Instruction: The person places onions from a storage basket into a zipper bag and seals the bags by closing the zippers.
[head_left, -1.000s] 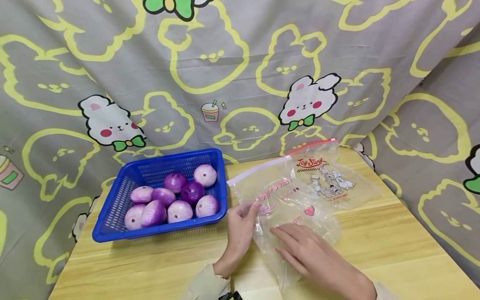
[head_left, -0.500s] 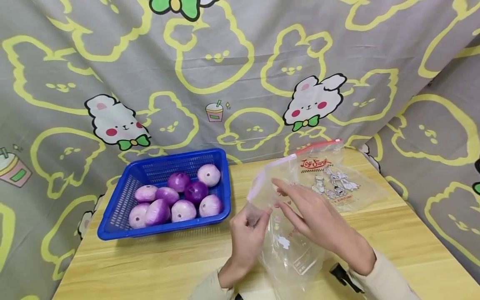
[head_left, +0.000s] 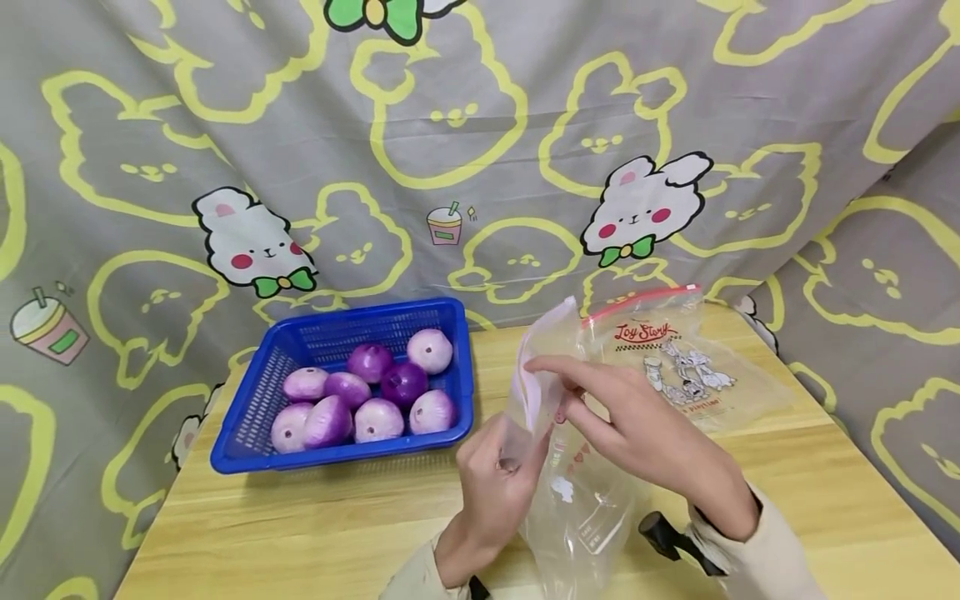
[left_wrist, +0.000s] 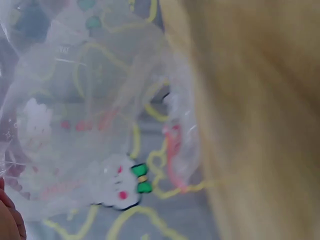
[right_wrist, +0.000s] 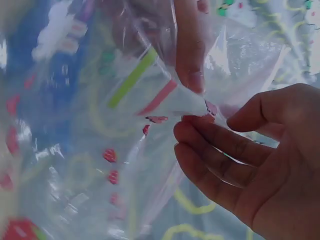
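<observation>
Clear bag (head_left: 592,508) up, mouth parting!

Flatter a second ago, it's now raised right of the blue basket (head_left: 462,367), its lilac strip (head_left: 529,400) bowing apart. We see the left hand (head_left: 491,479) pinching its edge, the right hand (head_left: 637,412), grip narrow, pinching near the mouth; opening, we judge, is under way.

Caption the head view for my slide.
Two hands hold a clear bag beside a blue basket of onions, another printed bag lying beyond.
</observation>
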